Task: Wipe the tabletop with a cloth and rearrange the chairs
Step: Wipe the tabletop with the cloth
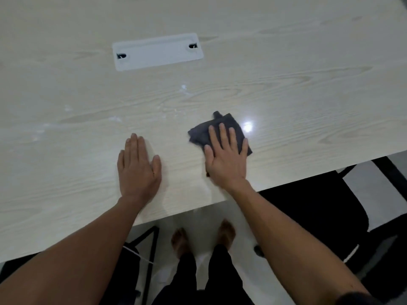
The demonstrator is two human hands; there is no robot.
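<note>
Tabletop [286,62]: pale wood-grain laminate, glossy, filling the view from 9 through 12 to 3 o'clock; faint whitish smears showing near the middle, a bright light glint just right of the cloth.
Cable hatch [157,51]: white rectangular plate set flush in the top at about 11 o'clock, a dark notch at each end.
Cloth [203,134]: dark grey, folded and rumpled, lying on the tabletop at about 1 o'clock from centre, near the front edge.
Right hand [226,155]: lying flat on the cloth, palm down, fingers straight and spread, pressing rather than gripping; cloth poking out ahead and to both sides.
Left hand [138,166]: resting flat on bare tabletop at 9 o'clock from the cloth, fingers straight and together, holding nothing, apart from the cloth.
Chair [326,205]: black seat sitting at 4 o'clock, partly tucked under the table edge.
Second frame [152,243]: black metal legs showing at 7 o'clock below the edge.
Floor [198,219]: pale tile; person's bare feet [202,236] and dark trousers at 6 o'clock.
</note>
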